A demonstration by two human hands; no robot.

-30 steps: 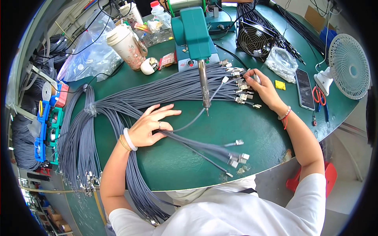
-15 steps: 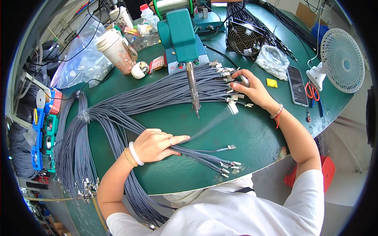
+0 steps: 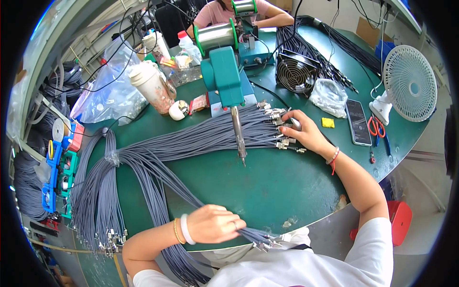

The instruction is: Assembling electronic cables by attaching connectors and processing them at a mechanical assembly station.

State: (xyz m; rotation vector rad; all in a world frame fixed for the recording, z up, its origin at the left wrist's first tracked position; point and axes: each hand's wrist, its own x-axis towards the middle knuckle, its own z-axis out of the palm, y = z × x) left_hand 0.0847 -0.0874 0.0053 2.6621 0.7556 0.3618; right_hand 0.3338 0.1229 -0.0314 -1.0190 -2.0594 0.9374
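My left hand (image 3: 215,224) is closed round several grey cables (image 3: 252,234) at the table's near edge. Their metal connectors (image 3: 266,243) stick out past its fingers, close to my lap. At the right end of a long bundle of grey cables (image 3: 191,135), my right hand (image 3: 306,134) curls with thumb and forefinger at the metal connectors (image 3: 282,142). A small silver pointed tool (image 3: 296,124) shows within this hand; its full shape is hidden. Between the hands, a soldering iron (image 3: 239,138) hangs down from a teal machine head (image 3: 224,76), its tip above the table.
More grey cables (image 3: 98,191) hang over the left edge, tied with clear wrap (image 3: 112,158). Farther back are a cup (image 3: 150,86), a solder spool (image 3: 215,37), a black fan (image 3: 296,74) and a person (image 3: 267,16). Rightward lie a phone (image 3: 358,122), scissors (image 3: 377,126) and a white fan (image 3: 410,83).
My left hand has moved toward me and to the right with its cables. A blurred cable between the hands is now down with that group. My right hand stays at the bundle end.
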